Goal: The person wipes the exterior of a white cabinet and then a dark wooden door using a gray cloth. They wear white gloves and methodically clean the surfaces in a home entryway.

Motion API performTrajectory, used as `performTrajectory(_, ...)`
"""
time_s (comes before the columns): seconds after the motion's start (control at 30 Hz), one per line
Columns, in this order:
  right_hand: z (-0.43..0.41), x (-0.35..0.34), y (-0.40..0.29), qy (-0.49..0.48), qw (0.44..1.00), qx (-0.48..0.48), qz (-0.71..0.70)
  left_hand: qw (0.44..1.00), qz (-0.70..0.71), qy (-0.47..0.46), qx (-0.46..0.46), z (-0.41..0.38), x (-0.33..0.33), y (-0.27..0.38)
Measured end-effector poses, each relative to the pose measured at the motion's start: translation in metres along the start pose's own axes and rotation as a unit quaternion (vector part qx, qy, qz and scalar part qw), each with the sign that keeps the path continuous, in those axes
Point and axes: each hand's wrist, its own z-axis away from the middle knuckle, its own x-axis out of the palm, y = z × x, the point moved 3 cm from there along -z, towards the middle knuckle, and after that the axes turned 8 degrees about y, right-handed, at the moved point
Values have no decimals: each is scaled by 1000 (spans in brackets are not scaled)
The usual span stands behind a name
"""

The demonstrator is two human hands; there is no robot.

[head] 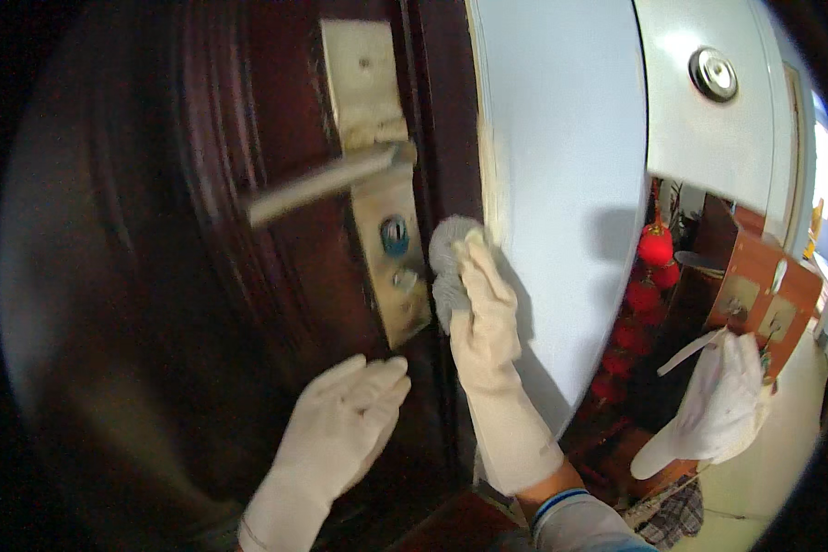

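Note:
My right hand (pixel 486 297), in a cream-coloured glove, presses a grey ribbed cloth or pad (pixel 450 259) against the edge of the door frame, where the dark wood meets the pale wall. My left hand (pixel 348 414), gloved too, is below the lock plate with its fingers loosely bent; nothing shows in it. Left of the cloth, the dark wooden door (pixel 276 269) carries a worn metal lock plate (pixel 371 90). A lever handle (pixel 324 181) points left from the plate, with a keyhole cylinder (pixel 395 235) and a small knob (pixel 406 279) beneath.
The pale wall surface (pixel 559 138) rises beside the frame. At the right are a white panel with a round metal fitting (pixel 717 73), red lantern-like ornaments (pixel 655 243) and a brown board with metal plates (pixel 769 297). A white glove (pixel 717 400) is before the board; whether someone wears it is unclear.

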Motion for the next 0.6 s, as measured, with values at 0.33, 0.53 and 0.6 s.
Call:
performTrajectory(0.33,191,-28,35,-52,914,359,-180,971,-159,147,97,3,41,-10)
performTrajectory(0.53,51,-21,24,5,1000,-26,-5,979,-85,128,134,-40,35,31)
performTrajectory(0.6,54,-14,33,-7,999,-17,38,985,-67,115,111,-51,39,37)
